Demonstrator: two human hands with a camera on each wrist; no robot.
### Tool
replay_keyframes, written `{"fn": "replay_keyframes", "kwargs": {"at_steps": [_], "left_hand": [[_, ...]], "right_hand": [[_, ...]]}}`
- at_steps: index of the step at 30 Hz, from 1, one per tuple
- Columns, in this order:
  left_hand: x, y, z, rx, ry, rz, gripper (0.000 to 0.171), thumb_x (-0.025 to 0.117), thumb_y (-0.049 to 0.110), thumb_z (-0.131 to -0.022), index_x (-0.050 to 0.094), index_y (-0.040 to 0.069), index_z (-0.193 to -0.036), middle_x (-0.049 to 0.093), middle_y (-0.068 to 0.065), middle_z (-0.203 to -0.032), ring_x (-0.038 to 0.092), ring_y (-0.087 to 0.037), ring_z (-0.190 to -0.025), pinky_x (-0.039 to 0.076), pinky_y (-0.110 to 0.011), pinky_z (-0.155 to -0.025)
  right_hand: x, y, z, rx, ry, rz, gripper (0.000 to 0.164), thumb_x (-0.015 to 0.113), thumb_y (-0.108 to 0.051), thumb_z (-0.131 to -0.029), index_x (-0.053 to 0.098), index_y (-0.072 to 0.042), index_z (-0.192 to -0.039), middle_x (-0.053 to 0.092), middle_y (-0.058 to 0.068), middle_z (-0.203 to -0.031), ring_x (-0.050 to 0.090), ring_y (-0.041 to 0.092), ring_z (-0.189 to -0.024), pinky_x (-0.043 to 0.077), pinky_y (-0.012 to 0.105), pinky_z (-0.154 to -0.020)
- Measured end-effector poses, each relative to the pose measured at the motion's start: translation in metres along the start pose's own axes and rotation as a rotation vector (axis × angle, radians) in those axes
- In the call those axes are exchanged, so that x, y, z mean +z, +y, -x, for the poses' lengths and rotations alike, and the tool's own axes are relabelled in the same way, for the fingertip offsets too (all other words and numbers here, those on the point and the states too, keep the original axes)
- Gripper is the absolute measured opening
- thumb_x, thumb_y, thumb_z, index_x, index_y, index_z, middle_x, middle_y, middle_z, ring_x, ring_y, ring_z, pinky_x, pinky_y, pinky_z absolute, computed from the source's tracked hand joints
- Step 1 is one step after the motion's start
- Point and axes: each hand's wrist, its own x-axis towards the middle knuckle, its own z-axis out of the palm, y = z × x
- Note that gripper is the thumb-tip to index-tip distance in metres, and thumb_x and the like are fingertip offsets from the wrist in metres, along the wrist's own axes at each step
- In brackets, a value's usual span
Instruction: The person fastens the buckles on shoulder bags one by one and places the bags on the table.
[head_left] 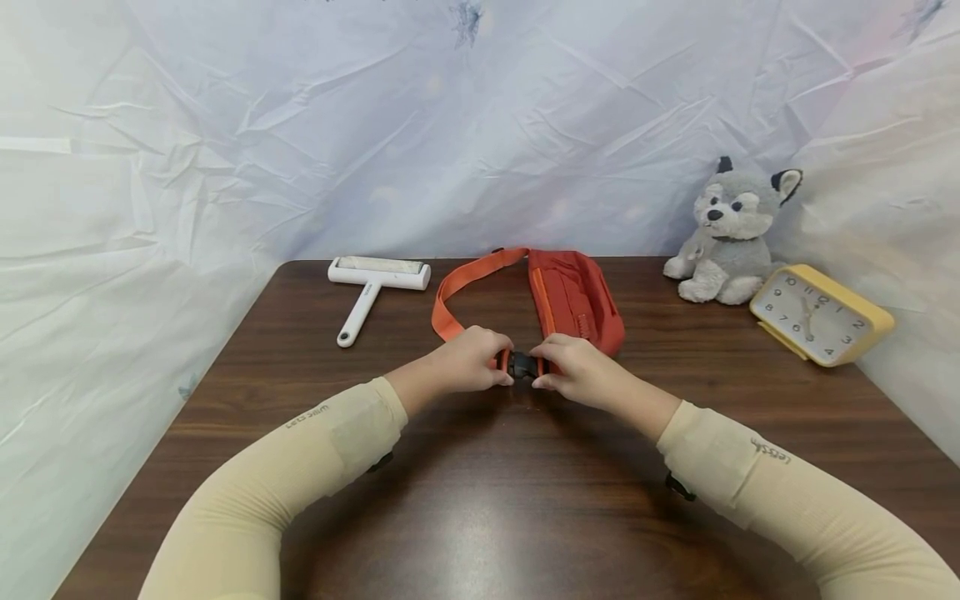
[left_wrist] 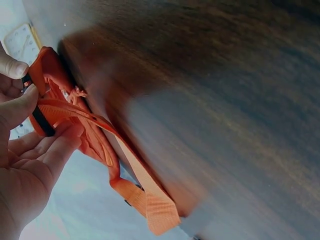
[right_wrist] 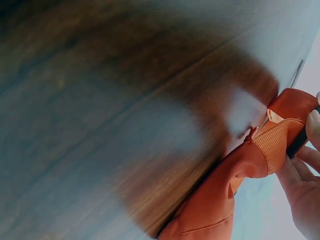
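A red waist bag (head_left: 573,292) with an orange strap (head_left: 467,285) lies on the table, its strap looping out to the left. Between the two hands is the bag's black buckle (head_left: 523,365), its halves together. My left hand (head_left: 474,360) pinches the left end of the buckle where the strap joins it. On the right end, my right hand (head_left: 576,370) pinches with thumb and fingers, close beside the bag body. In the left wrist view the thumb overlaps the black buckle (left_wrist: 42,121), and the orange webbing (left_wrist: 145,185) trails away from it.
A white lint roller (head_left: 378,273) lies at the back left of the dark wooden table (head_left: 480,508). At the back right sit a grey-and-white plush dog (head_left: 731,229) and a yellow alarm clock (head_left: 817,315). A pale cloth backdrop (head_left: 420,125) hangs behind the table.
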Motion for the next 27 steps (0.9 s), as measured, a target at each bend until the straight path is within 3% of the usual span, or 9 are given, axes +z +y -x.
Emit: {"fn": "replay_keyframes", "kwargs": {"at_steps": [27], "left_hand": [[0.0002,0.0007,-0.0007,-0.006,0.025,0.027,0.041,0.074,0.027,-0.082,0.062,0.002,-0.113,0.064,-0.005,-0.094,0.055,-0.011,-0.075,0.045,-0.022,-0.066]], "right_hand": [[0.0002,0.0010,-0.0013,-0.011,0.017,0.002,0.038,0.078,-0.016,-0.077,0.065,0.005,-0.106,0.061,0.013,-0.095,0.058,0.021,-0.082,0.050,0.034,-0.070]]}}
